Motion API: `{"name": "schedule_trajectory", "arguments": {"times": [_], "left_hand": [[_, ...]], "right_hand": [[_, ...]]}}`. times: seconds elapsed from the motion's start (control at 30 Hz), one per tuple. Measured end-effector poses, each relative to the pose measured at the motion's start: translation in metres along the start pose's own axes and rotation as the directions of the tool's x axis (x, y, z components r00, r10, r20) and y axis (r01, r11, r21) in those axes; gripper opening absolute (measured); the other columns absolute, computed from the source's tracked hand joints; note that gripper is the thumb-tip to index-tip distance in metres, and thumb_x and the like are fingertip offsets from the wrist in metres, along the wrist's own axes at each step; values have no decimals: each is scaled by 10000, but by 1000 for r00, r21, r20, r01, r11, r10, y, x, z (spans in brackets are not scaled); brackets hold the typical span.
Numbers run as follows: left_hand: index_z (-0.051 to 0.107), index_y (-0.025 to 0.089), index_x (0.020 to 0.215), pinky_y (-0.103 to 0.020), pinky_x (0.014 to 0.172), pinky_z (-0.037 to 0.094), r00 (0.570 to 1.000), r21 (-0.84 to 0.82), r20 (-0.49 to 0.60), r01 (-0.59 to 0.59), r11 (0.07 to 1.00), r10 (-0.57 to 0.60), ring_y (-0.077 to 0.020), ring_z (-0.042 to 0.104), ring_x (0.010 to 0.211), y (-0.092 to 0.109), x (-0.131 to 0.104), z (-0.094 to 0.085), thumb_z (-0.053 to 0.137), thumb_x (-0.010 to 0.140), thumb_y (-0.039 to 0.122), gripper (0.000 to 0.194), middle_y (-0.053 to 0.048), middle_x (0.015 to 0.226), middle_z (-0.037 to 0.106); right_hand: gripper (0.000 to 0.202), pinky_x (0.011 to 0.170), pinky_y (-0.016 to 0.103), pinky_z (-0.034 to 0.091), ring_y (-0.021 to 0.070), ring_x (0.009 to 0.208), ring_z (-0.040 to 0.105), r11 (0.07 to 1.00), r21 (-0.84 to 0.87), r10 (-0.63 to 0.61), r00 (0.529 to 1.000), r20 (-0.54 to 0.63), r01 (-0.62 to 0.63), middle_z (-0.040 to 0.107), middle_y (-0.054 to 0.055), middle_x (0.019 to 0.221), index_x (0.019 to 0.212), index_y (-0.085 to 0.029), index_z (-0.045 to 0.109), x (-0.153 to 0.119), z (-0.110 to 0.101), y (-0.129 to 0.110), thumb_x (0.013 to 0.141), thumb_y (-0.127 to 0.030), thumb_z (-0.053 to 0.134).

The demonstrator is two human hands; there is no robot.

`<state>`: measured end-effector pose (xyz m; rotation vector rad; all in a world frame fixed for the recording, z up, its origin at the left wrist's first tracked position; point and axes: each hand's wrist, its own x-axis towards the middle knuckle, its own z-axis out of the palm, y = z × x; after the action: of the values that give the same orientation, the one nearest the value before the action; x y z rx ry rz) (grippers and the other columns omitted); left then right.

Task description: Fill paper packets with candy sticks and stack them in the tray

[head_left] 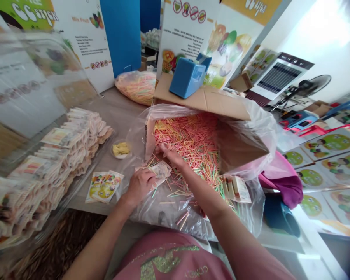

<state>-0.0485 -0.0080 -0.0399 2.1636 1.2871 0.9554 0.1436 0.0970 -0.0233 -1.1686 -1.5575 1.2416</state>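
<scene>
My left hand (141, 182) is closed on the near end of a small printed packet (161, 171), which lies tilted over the plastic sheet. Just beyond it, my right hand (171, 154) reaches to the left edge of a heap of thin coloured sticks (189, 136). Its fingers are drawn together and point down among the sticks; what they hold is too small to make out. The heap spills out of a cardboard box (242, 144) lying on its side, lined with clear plastic. Several loose sticks (182, 219) are scattered near the table's front edge.
Rows of packets (49, 159) fill the left side. A small bowl of yellow pieces (121, 149) and flat yellow packets (104, 186) lie left of my hands. A blue tape dispenser (188, 76) sits on the box. More packets (236, 189) stand at the right; behind is a stick-filled bag (137, 86).
</scene>
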Motion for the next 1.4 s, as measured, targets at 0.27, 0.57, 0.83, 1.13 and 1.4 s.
{"name": "schedule_trajectory", "arguments": {"times": [0.27,0.57,0.83,1.13,1.4], "left_hand": [[771,219,690,-265,586,435,938,-497,-3,301,814,-348,-139,573,583,16,36,4,758,733,355,143,24,603,672],[791,198,672,-272,641,534,894,-721,103,369,586,-437,-142,640,642,45,49,16,862,590,366,200,-4,670,727],[748,179,642,-262,573,525,856,-815,202,416,404,-475,-105,574,538,52,45,31,926,532,389,296,24,578,652],[806,197,703,-272,585,517,898,-741,19,308,597,-440,-139,623,595,37,43,32,869,613,403,234,-7,642,731],[824,212,742,-301,675,559,936,-684,-52,221,696,-348,-169,678,682,31,38,21,839,696,395,189,-22,728,774]], "right_hand": [[823,1068,456,499,282,1288,651,920,371,-82,987,-139,129,795,117,1142,935,-232,781,-32,-38,-54,920,-899,301],[763,1146,495,438,297,1320,614,950,275,-165,986,33,150,773,75,1195,907,-279,817,-65,-45,-74,899,-902,377],[647,1140,433,436,230,1194,657,983,-43,-175,980,96,180,766,33,1179,1111,-292,799,-82,-48,-65,1023,-748,349],[598,1148,463,421,257,1238,641,923,-206,-303,944,127,324,762,41,1174,1076,-321,822,-87,-41,-91,1036,-709,369],[629,1170,446,420,256,1231,652,956,-138,-247,964,98,259,757,45,1200,1046,-324,832,-85,-25,-87,1016,-743,365]]}}
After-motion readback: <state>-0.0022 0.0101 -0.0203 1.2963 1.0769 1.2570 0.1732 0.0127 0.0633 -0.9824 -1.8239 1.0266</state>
